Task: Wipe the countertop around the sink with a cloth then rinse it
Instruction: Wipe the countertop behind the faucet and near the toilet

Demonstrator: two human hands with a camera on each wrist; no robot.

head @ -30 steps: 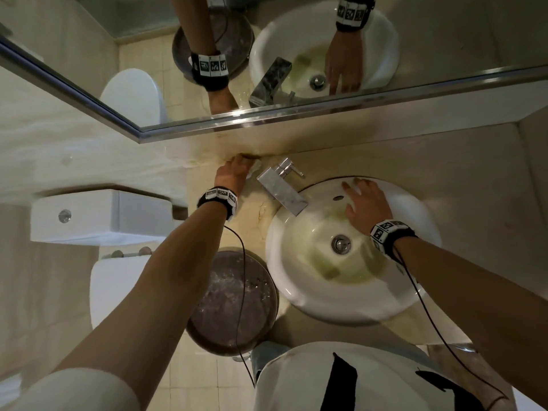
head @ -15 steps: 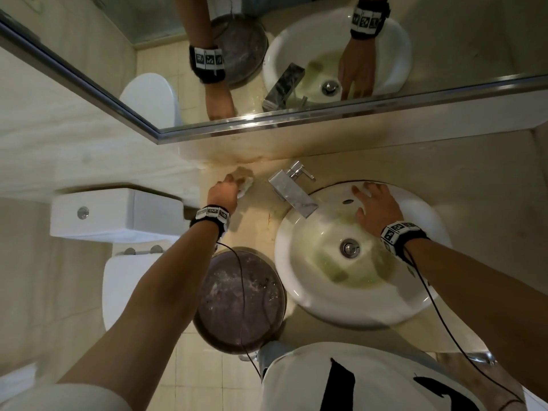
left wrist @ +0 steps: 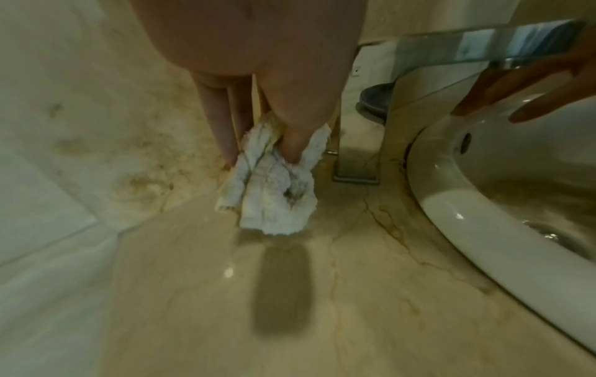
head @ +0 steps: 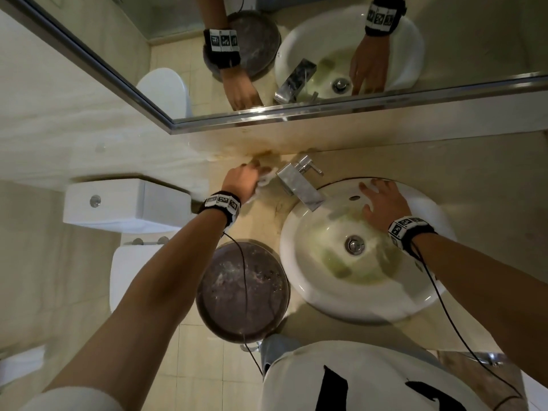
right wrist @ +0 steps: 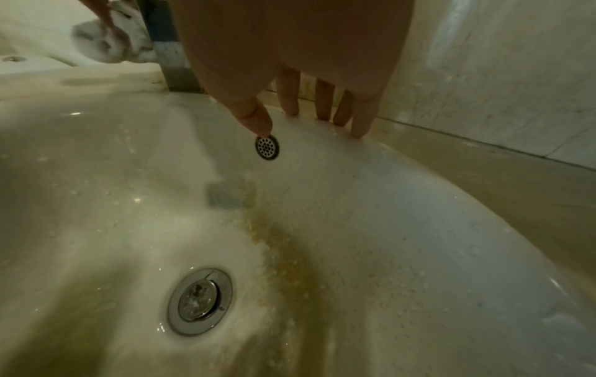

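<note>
1. The left hand point(head: 241, 179) is pinching a small white cloth point(left wrist: 274, 193), with the fingers point(left wrist: 225, 122) and thumb folded around its top. In the left wrist view the cloth is hanging down from the fingers onto the desk point(left wrist: 354, 293), in the middle of the frame.

2. The cloth is sitting just left of the tap point(head: 299, 185), close to the back wall. I think the hand is holding it there because brown marks are showing on the desk in that corner.

3. The cloth is looking bunched up and a bit dirty on one side. A bunched cloth is good for rubbing a small spot hard.

4. The right hand point(head: 382, 203) is lying flat with its fingers point(right wrist: 322, 102) spread and straight. It is holding nothing. The fingertips are touching the back rim of the sink point(head: 421, 304), in the right middle of the head view.

5. I think this hand is resting there to keep the person steady while they are leaning over to reach far back.

6. The thumb is pointing near the small round overflow hole point(right wrist: 267, 147) in the right wrist view.

7. No water is coming from the tap, so the rinsing is not happening yet. The wiping part is what is going on now.

8. A round bin point(head: 243, 292) is standing on the floor below the desk, in the lower middle of the head view.
</note>
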